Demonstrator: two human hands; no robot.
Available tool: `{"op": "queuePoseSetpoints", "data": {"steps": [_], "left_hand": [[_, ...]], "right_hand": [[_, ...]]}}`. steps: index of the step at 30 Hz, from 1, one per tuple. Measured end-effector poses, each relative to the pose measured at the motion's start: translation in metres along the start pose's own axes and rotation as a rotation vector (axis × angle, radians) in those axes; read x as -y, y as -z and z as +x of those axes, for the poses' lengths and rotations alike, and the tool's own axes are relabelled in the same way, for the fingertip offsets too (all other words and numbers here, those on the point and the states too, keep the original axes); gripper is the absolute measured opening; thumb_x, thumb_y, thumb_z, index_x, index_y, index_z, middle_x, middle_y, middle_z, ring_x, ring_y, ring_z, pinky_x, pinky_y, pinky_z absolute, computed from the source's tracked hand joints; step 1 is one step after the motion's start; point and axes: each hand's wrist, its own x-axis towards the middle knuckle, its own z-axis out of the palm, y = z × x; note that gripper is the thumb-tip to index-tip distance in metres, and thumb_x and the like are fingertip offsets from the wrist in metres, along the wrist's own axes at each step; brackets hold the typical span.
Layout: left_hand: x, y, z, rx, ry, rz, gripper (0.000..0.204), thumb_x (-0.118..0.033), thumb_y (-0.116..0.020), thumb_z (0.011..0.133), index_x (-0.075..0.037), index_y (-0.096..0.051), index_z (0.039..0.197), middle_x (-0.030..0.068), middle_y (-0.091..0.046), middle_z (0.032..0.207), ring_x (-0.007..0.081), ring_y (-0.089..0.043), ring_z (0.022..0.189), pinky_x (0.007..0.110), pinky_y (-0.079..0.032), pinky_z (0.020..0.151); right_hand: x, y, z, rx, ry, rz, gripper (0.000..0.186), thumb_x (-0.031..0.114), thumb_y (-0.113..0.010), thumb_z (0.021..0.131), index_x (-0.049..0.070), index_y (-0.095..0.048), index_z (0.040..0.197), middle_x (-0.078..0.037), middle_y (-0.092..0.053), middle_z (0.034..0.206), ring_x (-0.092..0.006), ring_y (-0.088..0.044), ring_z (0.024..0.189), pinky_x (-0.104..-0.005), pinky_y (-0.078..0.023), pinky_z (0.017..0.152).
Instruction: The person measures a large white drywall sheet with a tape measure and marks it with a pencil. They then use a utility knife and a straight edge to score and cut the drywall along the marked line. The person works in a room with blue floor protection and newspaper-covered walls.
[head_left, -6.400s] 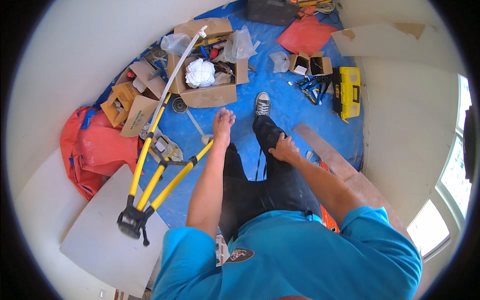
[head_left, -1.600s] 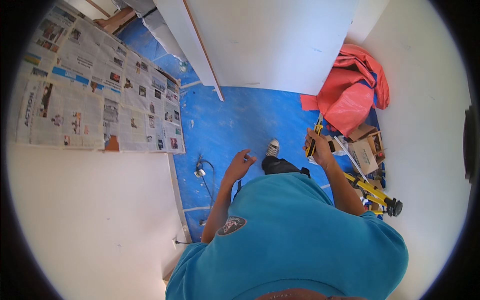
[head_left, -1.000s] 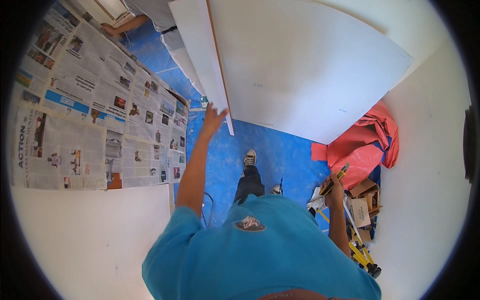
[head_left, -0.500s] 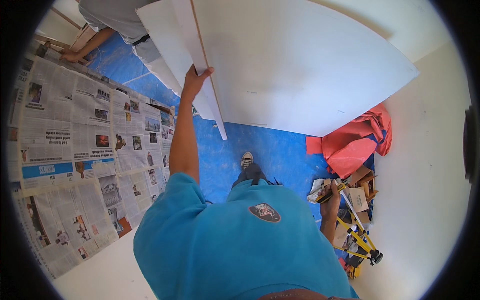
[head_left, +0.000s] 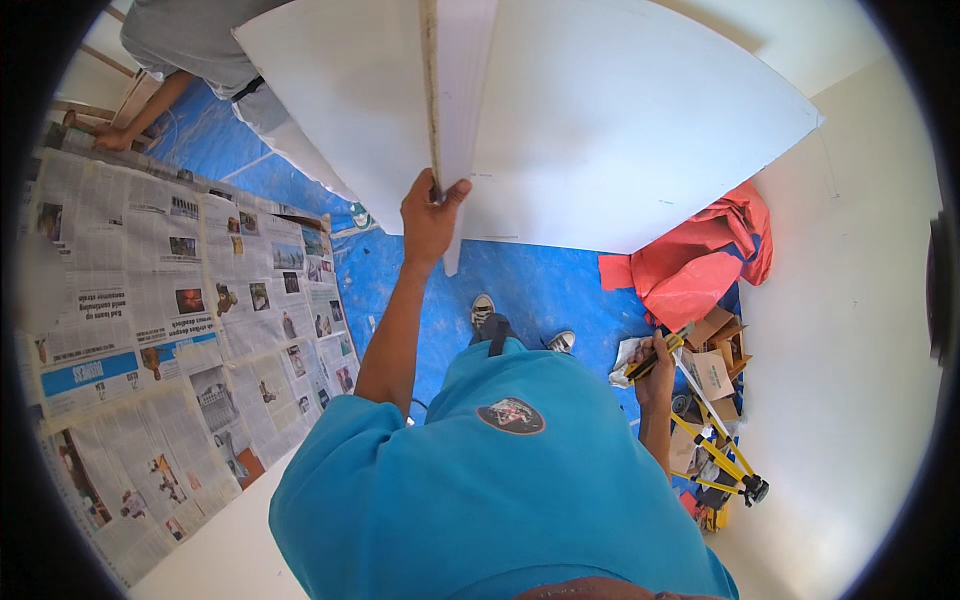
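My left hand (head_left: 430, 222) is closed round the lower part of a long white strip (head_left: 468, 100) with a thin brown edge. The strip stands nearly in line with my view, in front of a large white panel (head_left: 610, 130), and its low end sticks out below my hand. Whether strip and panel touch, I cannot tell. Down at my right side, my right hand (head_left: 656, 376) grips a yellow-and-black hand tool (head_left: 640, 370), its exact kind unclear. Cardboard and other items lie behind that hand.
Newspaper sheets (head_left: 130, 300) cover a surface at left. Another person's hand (head_left: 112, 138) rests at its far edge. Blue sheeting (head_left: 510, 270) covers the floor. Red sheeting (head_left: 690, 260), cardboard boxes (head_left: 712, 372) and a yellow tripod (head_left: 720, 460) lie by the right wall.
My left hand has moved right and a little nearer, bringing the strip along; the strip has swung from a slant to almost straight. My right hand still holds the tool, slightly farther away.
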Motion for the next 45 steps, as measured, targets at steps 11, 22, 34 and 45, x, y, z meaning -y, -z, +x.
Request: {"op": "queuePoseSetpoints", "data": {"steps": [11, 22, 34, 45], "left_hand": [[-0.073, -0.095, -0.065, -0.036, 0.007, -0.379, 0.028, -0.025, -0.077, 0.103, -0.003, -0.065, 0.117, 0.0007, -0.068, 0.107, 0.0094, -0.057, 0.099, 0.028, -0.048, 0.09], [-0.067, -0.159, -0.111, -0.076, 0.314, -0.722, 0.056, -0.035, -0.069, 0.107, -0.008, -0.048, 0.152, 0.0122, -0.057, 0.148, 0.0271, -0.06, 0.13, 0.048, -0.051, 0.108], [-0.042, -0.188, -0.109, -0.141, 0.507, -0.89, 0.074, -0.049, -0.069, 0.104, -0.004, -0.042, 0.156, 0.0143, -0.049, 0.15, 0.0339, -0.053, 0.138, 0.053, -0.047, 0.118], [0.038, -0.193, -0.061, -0.178, 0.551, -1.033, 0.076, -0.059, -0.059, 0.106, -0.002, -0.043, 0.154, 0.0171, -0.049, 0.152, 0.0365, -0.052, 0.138, 0.052, -0.048, 0.118]], "right_hand": [[0.012, 0.045, 0.064, 0.113, -0.091, 0.024, 0.038, 0.029, -0.069, 0.107, 0.002, -0.062, 0.134, 0.004, -0.046, 0.077, -0.0104, -0.052, 0.069, -0.0339, -0.052, 0.068], [0.021, 0.151, 0.115, -0.157, -0.043, 0.099, 0.032, 0.032, -0.081, 0.097, 0.006, -0.073, 0.112, -0.001, -0.06, 0.089, -0.0114, -0.054, 0.068, -0.0342, -0.052, 0.06], [0.041, 0.186, 0.192, -0.535, 0.057, 0.428, 0.04, 0.042, -0.082, 0.096, 0.005, -0.068, 0.102, -0.012, -0.07, 0.088, -0.0165, -0.056, 0.064, -0.0376, -0.05, 0.059], [0.097, 0.188, 0.293, -0.497, 0.171, 0.531, 0.032, 0.034, -0.08, 0.1, 0.009, -0.063, 0.11, -0.009, -0.067, 0.091, -0.0178, -0.059, 0.066, -0.0386, -0.055, 0.06]]}}
